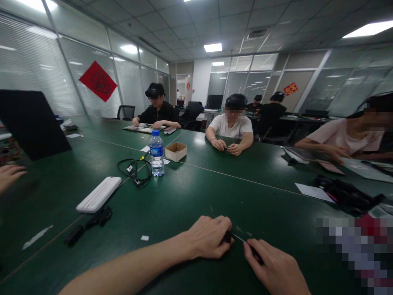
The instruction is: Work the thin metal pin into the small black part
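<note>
Low over the green table (190, 192), my left hand (210, 237) is closed around a small dark object (227, 236), mostly hidden by the fingers. My right hand (274, 262) grips a small screwdriver (239, 238) by its dark handle. The thin metal shaft points left, with its tip at the dark object; whether it touches cannot be made out. A small white scrap (144, 237) lies on the table left of my left hand.
A water bottle (157, 157), a small open box (176, 153), a black cable (136, 174) and a white oblong case (98, 196) stand or lie ahead. A black strap (89, 224) lies left. People sit across and right; another person's hand (10, 176) shows at left.
</note>
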The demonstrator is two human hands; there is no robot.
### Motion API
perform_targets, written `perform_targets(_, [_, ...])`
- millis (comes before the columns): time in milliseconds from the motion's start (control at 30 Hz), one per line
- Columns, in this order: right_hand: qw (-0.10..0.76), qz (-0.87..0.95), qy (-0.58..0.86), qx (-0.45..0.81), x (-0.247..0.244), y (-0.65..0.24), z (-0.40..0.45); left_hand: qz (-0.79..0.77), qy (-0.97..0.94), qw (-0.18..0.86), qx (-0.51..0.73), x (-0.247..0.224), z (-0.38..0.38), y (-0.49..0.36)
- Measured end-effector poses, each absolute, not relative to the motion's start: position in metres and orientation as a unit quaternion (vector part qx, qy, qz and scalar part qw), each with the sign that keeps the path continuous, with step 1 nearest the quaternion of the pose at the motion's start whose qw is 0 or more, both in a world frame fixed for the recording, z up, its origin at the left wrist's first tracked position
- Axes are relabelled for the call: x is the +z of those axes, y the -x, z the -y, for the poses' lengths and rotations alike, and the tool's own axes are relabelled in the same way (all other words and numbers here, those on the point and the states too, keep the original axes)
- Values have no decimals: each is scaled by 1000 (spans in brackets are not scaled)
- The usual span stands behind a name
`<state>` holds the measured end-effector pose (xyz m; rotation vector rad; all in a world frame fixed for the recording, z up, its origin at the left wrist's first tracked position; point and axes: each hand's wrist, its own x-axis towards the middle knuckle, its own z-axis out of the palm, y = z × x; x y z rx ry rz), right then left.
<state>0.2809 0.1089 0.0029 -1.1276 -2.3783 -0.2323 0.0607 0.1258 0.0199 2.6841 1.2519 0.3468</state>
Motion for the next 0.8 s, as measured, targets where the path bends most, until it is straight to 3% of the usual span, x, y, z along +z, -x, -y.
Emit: perform_targets(800, [198, 845, 481, -122, 3, -278, -102, -415, -889, 88, 175, 1, -126, -62])
